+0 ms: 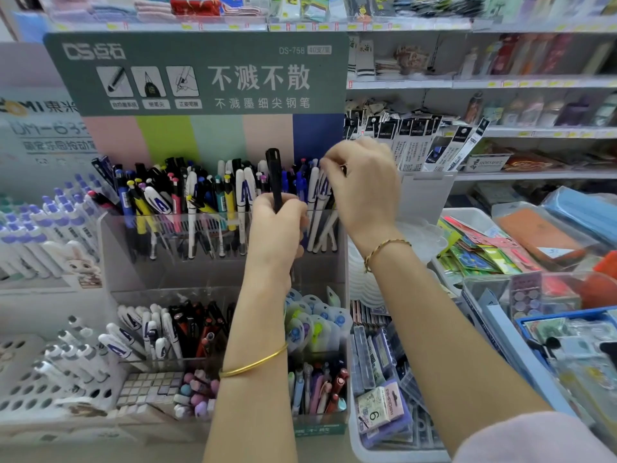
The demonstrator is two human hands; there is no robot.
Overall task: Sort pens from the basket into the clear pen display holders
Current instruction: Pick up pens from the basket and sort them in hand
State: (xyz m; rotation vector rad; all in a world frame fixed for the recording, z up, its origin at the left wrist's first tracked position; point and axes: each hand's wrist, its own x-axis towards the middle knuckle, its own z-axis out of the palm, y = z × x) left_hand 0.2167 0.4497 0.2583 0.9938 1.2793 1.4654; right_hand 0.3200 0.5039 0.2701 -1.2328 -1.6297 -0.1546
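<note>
At the clear tiered pen holder point(133, 272) right in front of you, your left hand point(277, 225) has its fingers wrapped tight around a black pen point(273, 172). You hold it upright, the top end poking well above your fist, right at the front wall of the upper tier and just in front of the mixed pens point(187, 195) standing in there.

Your right hand point(364, 188) is up at the right end of that same tier. The fingers are curled with the tips bunched together at the tops of the white pens point(315, 192). Honestly I can't tell whether you're pinching one or only touching them, since the hand is blurry and covers that spot.

The lower tier holds more white pens point(133, 335) next to a bunch of black and red ones point(197, 325). There's a green header card point(197, 71) with white lettering standing behind the holder. You've got a gold bangle point(253, 364) on the left wrist and a thin chain bracelet point(384, 250) on the right. Purple-capped pens point(50, 225) fill the display off to the left.
</note>
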